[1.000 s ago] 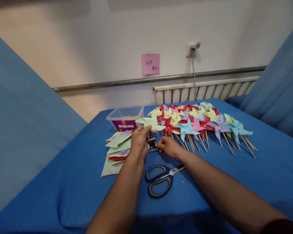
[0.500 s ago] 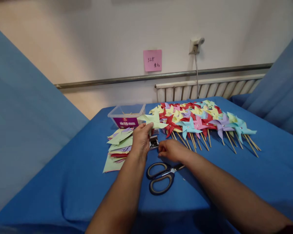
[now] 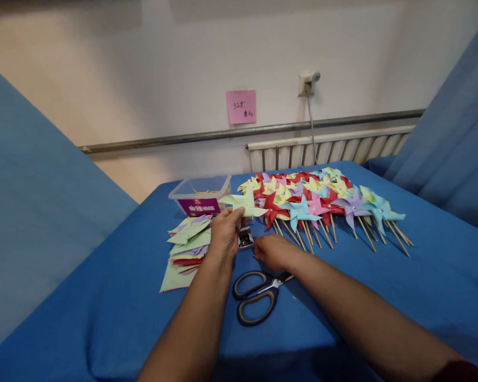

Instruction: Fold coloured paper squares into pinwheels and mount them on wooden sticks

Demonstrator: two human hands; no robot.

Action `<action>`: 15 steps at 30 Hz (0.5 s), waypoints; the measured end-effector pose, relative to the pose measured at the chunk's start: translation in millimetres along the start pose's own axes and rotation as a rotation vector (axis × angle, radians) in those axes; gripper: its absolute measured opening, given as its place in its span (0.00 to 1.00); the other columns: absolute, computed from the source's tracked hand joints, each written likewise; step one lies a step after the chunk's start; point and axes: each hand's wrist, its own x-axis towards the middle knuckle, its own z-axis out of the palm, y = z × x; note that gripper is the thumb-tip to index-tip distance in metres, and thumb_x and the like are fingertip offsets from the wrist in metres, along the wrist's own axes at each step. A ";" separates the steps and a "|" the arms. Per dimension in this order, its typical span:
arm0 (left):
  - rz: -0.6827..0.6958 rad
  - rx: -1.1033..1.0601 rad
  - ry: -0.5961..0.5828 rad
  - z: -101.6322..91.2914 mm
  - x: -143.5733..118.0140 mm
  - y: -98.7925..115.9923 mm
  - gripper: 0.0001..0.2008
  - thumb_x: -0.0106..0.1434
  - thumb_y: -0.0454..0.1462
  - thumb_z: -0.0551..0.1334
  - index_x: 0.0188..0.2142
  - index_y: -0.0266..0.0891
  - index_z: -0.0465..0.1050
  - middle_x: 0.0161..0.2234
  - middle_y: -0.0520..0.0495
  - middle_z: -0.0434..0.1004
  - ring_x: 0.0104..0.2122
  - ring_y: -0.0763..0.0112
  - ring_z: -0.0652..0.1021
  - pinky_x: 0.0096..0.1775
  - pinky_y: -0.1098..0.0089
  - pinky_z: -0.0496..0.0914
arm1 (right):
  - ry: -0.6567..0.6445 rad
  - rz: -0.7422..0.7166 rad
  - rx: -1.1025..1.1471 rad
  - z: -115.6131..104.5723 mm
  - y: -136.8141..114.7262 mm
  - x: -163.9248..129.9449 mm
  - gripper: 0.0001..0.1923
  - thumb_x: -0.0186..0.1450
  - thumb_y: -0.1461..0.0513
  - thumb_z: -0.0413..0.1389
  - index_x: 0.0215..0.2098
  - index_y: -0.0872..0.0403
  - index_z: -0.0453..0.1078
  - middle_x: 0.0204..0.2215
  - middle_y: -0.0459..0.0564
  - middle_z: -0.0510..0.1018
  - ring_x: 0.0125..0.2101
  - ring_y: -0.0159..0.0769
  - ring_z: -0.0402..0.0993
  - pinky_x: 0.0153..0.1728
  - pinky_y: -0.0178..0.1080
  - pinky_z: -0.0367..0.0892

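Left hand pinches a pale green pinwheel above the small pin box. Right hand, fingers curled, grasp unclear, rests beside that box. Scissors lie near the table's front edge; bare cloth right.

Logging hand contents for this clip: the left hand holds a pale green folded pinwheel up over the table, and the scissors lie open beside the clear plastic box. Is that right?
Not quite. In the head view the left hand does hold the pale green pinwheel, but the scissors lie near the table's front edge, under the right hand, well away from the clear plastic box.
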 end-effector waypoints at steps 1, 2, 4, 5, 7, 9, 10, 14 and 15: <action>0.002 -0.001 0.000 0.0 0.1 -0.3 0.13 0.37 0.34 0.75 0.23 0.35 0.74 0.19 0.52 0.75 0.19 0.76 0.72 0.24 0.74 0.67 | 0.012 0.004 0.005 0.6 2.0 0.2 0.10 0.65 0.61 0.54 0.41 0.54 0.76 0.40 0.55 0.83 0.41 0.43 0.78 0.34 0.36 0.63; 0.007 -0.001 -0.001 -0.2 0.3 -0.7 0.13 0.38 0.34 0.74 0.22 0.35 0.74 0.19 0.52 0.75 0.19 0.76 0.72 0.24 0.74 0.66 | 0.023 0.007 0.010 0.8 3.4 0.2 0.10 0.65 0.61 0.54 0.41 0.53 0.76 0.41 0.55 0.83 0.41 0.43 0.78 0.34 0.36 0.62; 0.028 0.000 -0.003 -0.8 0.8 -1.6 0.13 0.38 0.34 0.75 0.23 0.35 0.74 0.20 0.52 0.75 0.19 0.77 0.72 0.25 0.74 0.66 | 0.041 0.011 0.019 0.8 4.4 -0.3 0.10 0.65 0.62 0.54 0.42 0.53 0.75 0.41 0.54 0.82 0.41 0.42 0.78 0.35 0.35 0.62; 0.037 0.001 -0.004 -1.2 1.1 -2.0 0.13 0.38 0.34 0.75 0.23 0.34 0.74 0.20 0.52 0.76 0.20 0.77 0.72 0.25 0.74 0.66 | 0.048 0.011 0.026 0.8 4.0 -0.4 0.10 0.66 0.62 0.54 0.42 0.53 0.75 0.41 0.54 0.82 0.41 0.42 0.78 0.35 0.35 0.62; 0.045 0.008 -0.006 -1.9 1.4 -2.6 0.13 0.38 0.34 0.75 0.23 0.34 0.75 0.21 0.52 0.76 0.20 0.77 0.72 0.25 0.74 0.66 | 0.063 0.010 0.046 1.3 2.1 -0.3 0.10 0.65 0.63 0.53 0.42 0.53 0.75 0.41 0.53 0.83 0.41 0.41 0.78 0.35 0.35 0.62; 0.042 0.013 -0.006 -2.2 1.2 -2.8 0.13 0.39 0.34 0.74 0.24 0.34 0.75 0.21 0.52 0.75 0.20 0.77 0.72 0.25 0.74 0.66 | 0.080 0.003 0.055 2.9 -0.5 0.5 0.10 0.65 0.63 0.53 0.42 0.52 0.75 0.40 0.52 0.83 0.41 0.41 0.78 0.37 0.35 0.63; 0.038 0.014 -0.008 -2.2 0.9 -2.7 0.12 0.39 0.34 0.74 0.24 0.34 0.75 0.20 0.52 0.75 0.19 0.77 0.71 0.25 0.74 0.66 | 0.087 -0.001 0.051 3.9 -1.8 0.9 0.10 0.65 0.63 0.53 0.42 0.52 0.75 0.41 0.53 0.83 0.41 0.42 0.78 0.38 0.35 0.64; 0.019 0.002 -0.012 -1.2 -0.7 -1.8 0.12 0.39 0.34 0.74 0.23 0.34 0.75 0.20 0.53 0.75 0.19 0.77 0.71 0.24 0.75 0.66 | 0.082 -0.020 0.012 7.1 -5.3 1.1 0.10 0.65 0.63 0.53 0.40 0.53 0.77 0.41 0.55 0.83 0.42 0.45 0.78 0.39 0.37 0.66; 0.019 -0.001 -0.007 -1.0 -0.9 -1.6 0.12 0.39 0.34 0.74 0.23 0.34 0.75 0.20 0.52 0.75 0.19 0.77 0.72 0.24 0.75 0.66 | 0.079 -0.027 0.002 7.4 -5.7 0.7 0.10 0.65 0.64 0.53 0.40 0.53 0.77 0.40 0.56 0.83 0.42 0.45 0.78 0.39 0.38 0.66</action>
